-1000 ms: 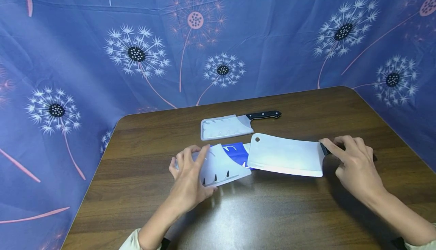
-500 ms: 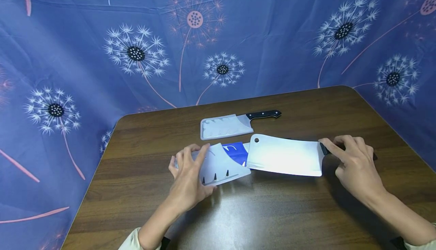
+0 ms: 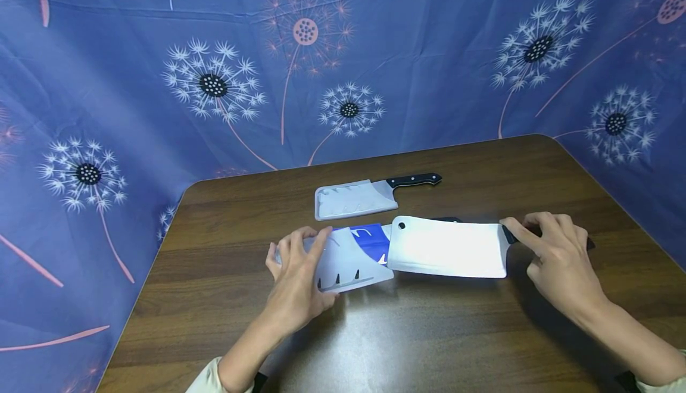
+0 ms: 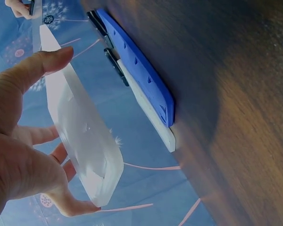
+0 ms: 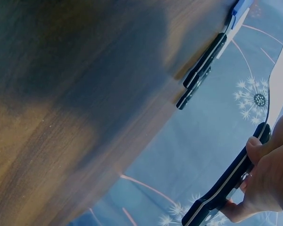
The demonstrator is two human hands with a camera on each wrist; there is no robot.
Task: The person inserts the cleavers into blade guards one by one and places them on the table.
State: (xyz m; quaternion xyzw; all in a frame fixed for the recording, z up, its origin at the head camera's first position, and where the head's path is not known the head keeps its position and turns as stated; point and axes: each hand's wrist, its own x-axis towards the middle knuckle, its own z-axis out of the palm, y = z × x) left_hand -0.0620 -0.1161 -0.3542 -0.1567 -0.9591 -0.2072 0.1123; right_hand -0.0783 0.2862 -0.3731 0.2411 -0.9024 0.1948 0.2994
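In the head view my left hand grips a white plastic blade guard by its edges, thumb on one side and fingers on the other. The guard is held above the table, its mouth facing right. My right hand holds a broad cleaver by its black handle, the bare blade pointing left. The blade's far end overlaps the guard's right corner in view; whether they touch I cannot tell. Behind them, partly hidden, lies a knife in a blue blade guard.
Farther back on the brown wooden table lies another cleaver with a white guard over its blade and a black riveted handle. A blue dandelion-patterned cloth hangs behind the table's rear edge.
The cleaver's holed end has dipped slightly, and more of a black handle now shows behind its top edge. Both hands stay almost where they were.
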